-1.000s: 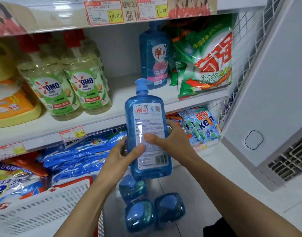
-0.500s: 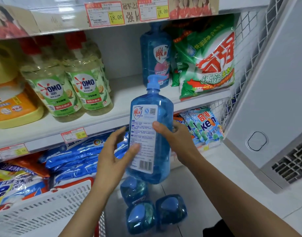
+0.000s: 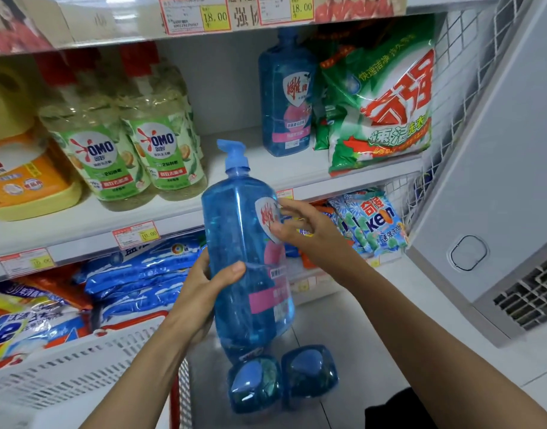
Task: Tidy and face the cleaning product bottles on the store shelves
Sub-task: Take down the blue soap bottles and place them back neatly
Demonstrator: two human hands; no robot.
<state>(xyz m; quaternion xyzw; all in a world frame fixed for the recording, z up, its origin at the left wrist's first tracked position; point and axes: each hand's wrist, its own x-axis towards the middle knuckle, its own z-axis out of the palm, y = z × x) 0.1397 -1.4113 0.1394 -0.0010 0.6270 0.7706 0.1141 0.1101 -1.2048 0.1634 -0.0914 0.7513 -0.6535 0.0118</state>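
A tall blue pump bottle is held upright in front of the middle shelf. My left hand grips its lower left side, thumb across the front. My right hand rests its fingertips on the shield label at the bottle's upper right. A matching blue bottle stands on the shelf, label facing out, beside a green detergent bag. Two more blue bottles stand on the floor below my hands. Two green OMO bottles stand to the left on the same shelf.
An orange and yellow jug sits at the shelf's far left. Blue and orange detergent bags fill the lower shelf. A white plastic basket is at bottom left. A white chest freezer stands close on the right.
The bottle has been turned about its upright axis: its white back label faced me earlier, and now the front shield label shows at the right. My left hand shifted lower on it.
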